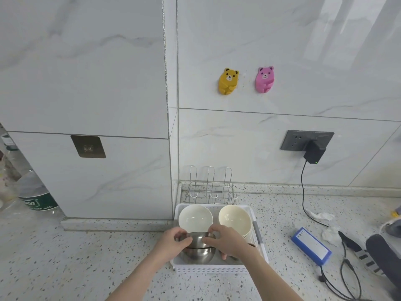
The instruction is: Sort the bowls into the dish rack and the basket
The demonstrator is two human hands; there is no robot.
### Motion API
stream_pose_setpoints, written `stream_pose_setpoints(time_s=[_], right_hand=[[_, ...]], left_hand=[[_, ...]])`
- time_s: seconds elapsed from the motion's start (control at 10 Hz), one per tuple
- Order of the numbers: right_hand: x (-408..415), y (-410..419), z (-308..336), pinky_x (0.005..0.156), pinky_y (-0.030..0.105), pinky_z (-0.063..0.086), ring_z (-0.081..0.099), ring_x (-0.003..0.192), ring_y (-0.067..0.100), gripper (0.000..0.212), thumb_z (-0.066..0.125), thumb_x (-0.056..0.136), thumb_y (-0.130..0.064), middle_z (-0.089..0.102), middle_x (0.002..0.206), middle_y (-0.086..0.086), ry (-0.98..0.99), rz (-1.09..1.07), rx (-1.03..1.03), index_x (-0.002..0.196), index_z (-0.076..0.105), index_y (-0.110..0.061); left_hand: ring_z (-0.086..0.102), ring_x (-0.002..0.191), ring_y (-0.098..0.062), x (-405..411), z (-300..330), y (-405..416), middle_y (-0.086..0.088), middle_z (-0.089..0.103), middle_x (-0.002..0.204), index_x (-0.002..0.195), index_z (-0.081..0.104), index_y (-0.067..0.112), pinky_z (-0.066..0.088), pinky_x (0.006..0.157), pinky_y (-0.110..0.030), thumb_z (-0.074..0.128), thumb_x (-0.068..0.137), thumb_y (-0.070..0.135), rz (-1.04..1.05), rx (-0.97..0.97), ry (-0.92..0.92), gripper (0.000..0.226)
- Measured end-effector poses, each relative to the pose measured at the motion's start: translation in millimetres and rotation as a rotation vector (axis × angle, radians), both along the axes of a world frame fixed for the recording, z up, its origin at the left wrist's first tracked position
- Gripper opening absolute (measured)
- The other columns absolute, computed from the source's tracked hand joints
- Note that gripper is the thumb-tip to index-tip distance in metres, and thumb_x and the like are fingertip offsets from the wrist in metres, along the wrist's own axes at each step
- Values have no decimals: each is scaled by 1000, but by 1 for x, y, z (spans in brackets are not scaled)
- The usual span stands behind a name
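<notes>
Left hand (173, 241) and right hand (227, 242) grip the steel bowl (196, 240) inside the basket's (263, 246) walls.

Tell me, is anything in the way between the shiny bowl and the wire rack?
Yes. Both hands hold the steel bowl in the basket; two white bowls sit between it and the dish rack.

Bowls (195, 217) in basket (263, 246); rack (210, 187) behind
</notes>
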State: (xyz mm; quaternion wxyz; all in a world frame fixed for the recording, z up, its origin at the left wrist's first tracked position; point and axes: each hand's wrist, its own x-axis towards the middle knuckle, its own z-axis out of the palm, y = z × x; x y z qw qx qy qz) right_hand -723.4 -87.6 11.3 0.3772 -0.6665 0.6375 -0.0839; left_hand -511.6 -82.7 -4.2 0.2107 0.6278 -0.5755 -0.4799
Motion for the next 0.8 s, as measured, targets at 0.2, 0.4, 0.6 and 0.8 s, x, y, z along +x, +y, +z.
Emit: stream_pose_setpoints(time_s=[0.2, 0.4, 0.6, 0.8], right_hand=[[0, 11, 12, 58, 23, 48, 63, 49, 9, 38, 57, 88, -42, 59, 47, -12, 21, -16, -23, 124, 55, -32], [3, 30, 23, 85, 39, 55, 70, 83, 22, 47, 55, 92, -38, 71, 111, 2, 63, -55, -42, 137, 45, -27], [6, 60, 26, 81, 32, 53, 59, 97, 9, 45, 48, 97, -39, 60, 126, -9, 48, -180, -161, 141, 40, -29], [9, 94, 23, 60, 24, 53, 64, 73, 7, 41, 52, 96, -30, 61, 113, -18, -230, -329, -186, 136, 44, -30]], left_hand=[[53, 108, -6, 2, -1, 5, 18, 56, 106, 110, 59, 28, 40, 89, -23, 66, 92, 22, 57, -19, -10, 21], [55, 112, -15, 8, 8, 15, 11, 55, 112, 117, 58, 22, 48, 102, -38, 54, 97, 16, 150, -12, 59, 21], [61, 82, -15, 28, 16, 33, 4, 64, 104, 111, 61, 23, 45, 65, -24, 52, 100, 19, 285, -48, 210, 15], [60, 77, -16, 60, 10, 57, 0, 67, 102, 108, 65, 21, 40, 61, -27, 56, 97, 21, 415, -28, 310, 15]])
